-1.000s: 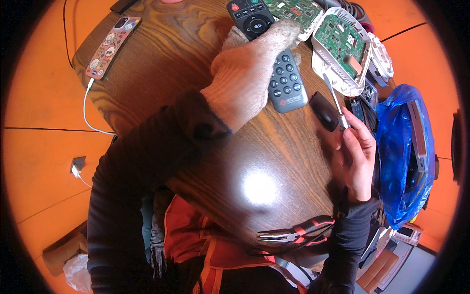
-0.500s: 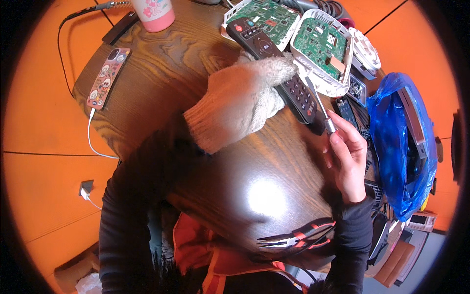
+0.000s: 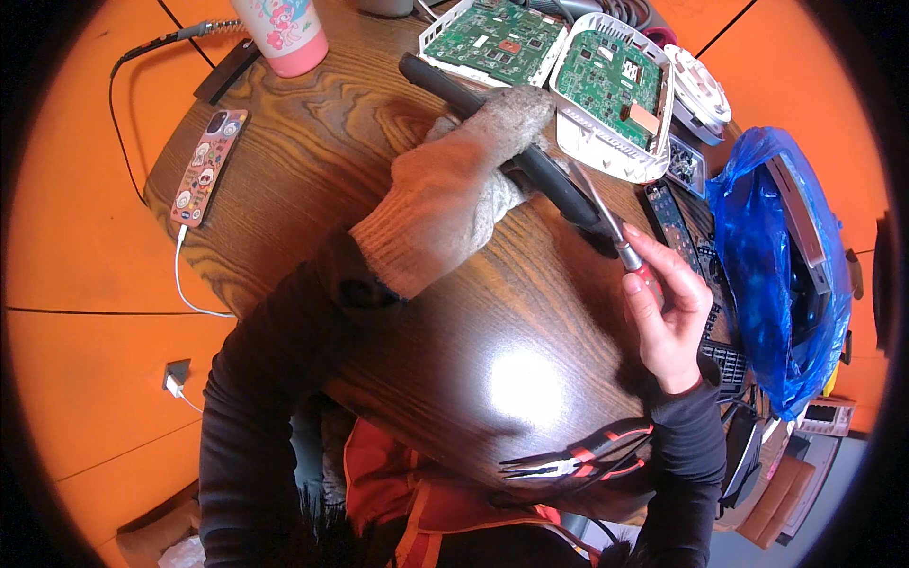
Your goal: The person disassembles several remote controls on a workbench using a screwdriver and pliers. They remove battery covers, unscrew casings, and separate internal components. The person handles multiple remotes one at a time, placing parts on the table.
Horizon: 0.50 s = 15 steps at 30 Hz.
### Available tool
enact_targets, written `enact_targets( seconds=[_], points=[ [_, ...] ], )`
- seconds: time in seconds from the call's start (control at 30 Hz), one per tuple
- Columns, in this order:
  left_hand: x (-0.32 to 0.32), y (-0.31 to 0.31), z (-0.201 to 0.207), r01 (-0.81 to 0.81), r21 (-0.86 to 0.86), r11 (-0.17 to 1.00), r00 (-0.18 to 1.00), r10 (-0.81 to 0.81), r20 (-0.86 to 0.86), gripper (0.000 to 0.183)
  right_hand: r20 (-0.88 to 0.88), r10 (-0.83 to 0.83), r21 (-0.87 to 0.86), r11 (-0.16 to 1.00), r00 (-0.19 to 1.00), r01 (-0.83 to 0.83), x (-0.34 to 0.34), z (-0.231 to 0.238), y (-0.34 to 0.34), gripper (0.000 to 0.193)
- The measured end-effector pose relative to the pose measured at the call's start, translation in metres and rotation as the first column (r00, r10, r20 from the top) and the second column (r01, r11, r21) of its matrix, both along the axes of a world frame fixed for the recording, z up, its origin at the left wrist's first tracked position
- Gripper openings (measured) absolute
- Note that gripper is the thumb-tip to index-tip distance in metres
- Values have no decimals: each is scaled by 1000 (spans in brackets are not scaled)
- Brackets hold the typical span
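Note:
My left hand (image 3: 464, 180), in a thick off-white knit glove, is closed around a black remote control (image 3: 559, 187). The remote is tilted so its narrow side faces up and its buttons are out of sight. My bare right hand (image 3: 668, 308) holds a screwdriver (image 3: 632, 257) with a red handle and a metal shaft, gripped between thumb and fingers. The shaft points up and left, alongside the remote's lower right end. Whether its tip touches the remote, I cannot tell.
Two white housings with green circuit boards, one left (image 3: 492, 43) and one right (image 3: 611, 85), lie at the back. A blue plastic bag (image 3: 757, 275) stands at right. Red-handled pliers (image 3: 578, 461) rest near the front edge. A phone (image 3: 210, 168) and a pink-based cup (image 3: 301, 59) are at left.
My left hand has rolled the remote from buttons up onto its side. The screwdriver has shifted slightly left, and more of its red handle shows.

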<state>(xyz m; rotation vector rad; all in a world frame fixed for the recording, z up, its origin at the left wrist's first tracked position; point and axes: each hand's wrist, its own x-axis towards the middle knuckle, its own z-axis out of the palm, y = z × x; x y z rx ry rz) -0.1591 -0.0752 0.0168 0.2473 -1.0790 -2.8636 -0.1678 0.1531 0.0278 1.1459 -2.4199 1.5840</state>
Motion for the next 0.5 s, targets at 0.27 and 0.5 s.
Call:
enact_targets(
  seconds=[0.27, 0.5],
  points=[
    [-6, -6, -4, -76, -102, 992, 997, 72, -40, 28, -317, -50, 200, 973, 947, 118, 5, -1, -4, 40],
    [-9, -16, -18, -165, -515, 841, 966, 34, -256, 30, -318, -92, 242, 954, 944, 175, 6, -4, -7, 41]
  ],
)
